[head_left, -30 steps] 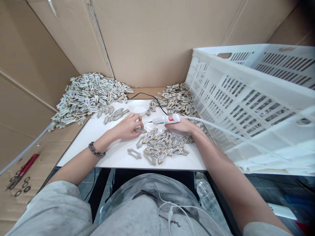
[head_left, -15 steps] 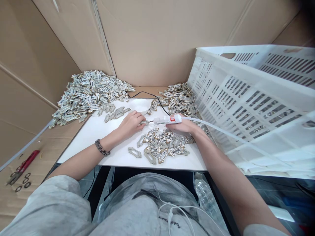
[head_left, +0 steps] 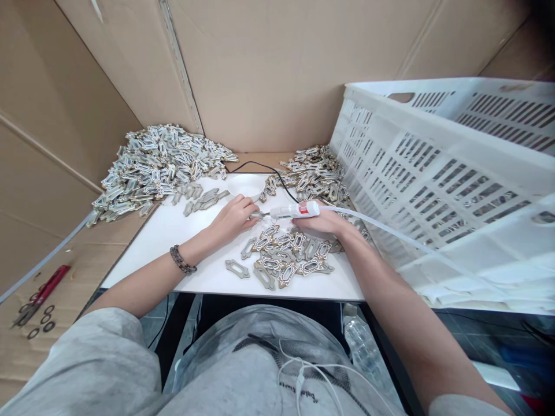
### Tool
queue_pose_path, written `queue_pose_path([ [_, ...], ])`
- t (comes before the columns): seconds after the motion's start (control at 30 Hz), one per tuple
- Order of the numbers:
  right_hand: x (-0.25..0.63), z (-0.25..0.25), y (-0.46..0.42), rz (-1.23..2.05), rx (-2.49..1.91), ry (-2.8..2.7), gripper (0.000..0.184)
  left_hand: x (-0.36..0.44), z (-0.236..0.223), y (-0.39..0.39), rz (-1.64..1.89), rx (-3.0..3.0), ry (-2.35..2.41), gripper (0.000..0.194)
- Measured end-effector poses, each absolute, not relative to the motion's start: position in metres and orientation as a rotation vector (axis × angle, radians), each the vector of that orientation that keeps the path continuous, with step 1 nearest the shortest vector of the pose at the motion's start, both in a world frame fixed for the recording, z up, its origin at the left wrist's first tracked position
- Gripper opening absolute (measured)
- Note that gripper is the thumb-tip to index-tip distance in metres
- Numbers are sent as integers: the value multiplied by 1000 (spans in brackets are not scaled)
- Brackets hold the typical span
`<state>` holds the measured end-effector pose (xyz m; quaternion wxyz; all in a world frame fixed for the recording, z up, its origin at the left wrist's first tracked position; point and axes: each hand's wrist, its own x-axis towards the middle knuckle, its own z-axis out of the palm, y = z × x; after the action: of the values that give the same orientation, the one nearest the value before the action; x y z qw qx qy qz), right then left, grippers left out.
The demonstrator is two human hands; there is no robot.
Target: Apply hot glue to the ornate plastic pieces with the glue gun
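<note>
My left hand (head_left: 236,212) pinches a small metal frame-shaped plate (head_left: 256,214) between thumb and fingers, low over the white board (head_left: 165,248). Closed around a white dispensing syringe (head_left: 295,210) with a red label is my right hand (head_left: 321,222); its fingers are partly hidden behind the barrel. The syringe lies nearly level, its thin tip pointing left and meeting or almost meeting the plate. A translucent hose (head_left: 373,218) runs from its rear to the right. Just below both hands, a loose group of similar plates (head_left: 281,257) shows white-outlined and plain grey faces.
A large heap of plates (head_left: 160,159) rises at back left, a smaller heap (head_left: 318,173) at back right. Behind my left hand sits a white bowl (head_left: 246,186), near a black cord (head_left: 277,172). A white slotted crate (head_left: 433,190) stands right. Red-handled scissors (head_left: 45,289) lie left.
My left wrist has shifted very slightly and the bracelet has turned a little. The syringe and plate stay in nearly the same place, tip against or close to the plate.
</note>
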<state>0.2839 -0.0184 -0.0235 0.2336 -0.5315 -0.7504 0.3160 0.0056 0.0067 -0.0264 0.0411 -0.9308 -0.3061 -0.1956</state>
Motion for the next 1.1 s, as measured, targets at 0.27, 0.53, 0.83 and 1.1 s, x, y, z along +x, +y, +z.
queue_pose_path([
  [0.27, 282, -20, -20, 821, -1521, -2067, 17, 7, -27, 6, -556, -2830, -899, 23],
  [0.53, 280, -17, -22, 796, -1568, -2076, 15, 7, -25, 5, -556, -2822, -905, 21],
  [0.83, 280, -19, -21, 803, -1550, -2068, 14, 5, -29, 8, -592, -2822, -878, 23],
  [1.1, 279, -16, -21, 770, -1602, -2090, 11, 5, -28, 7, -588, -2827, -855, 22],
])
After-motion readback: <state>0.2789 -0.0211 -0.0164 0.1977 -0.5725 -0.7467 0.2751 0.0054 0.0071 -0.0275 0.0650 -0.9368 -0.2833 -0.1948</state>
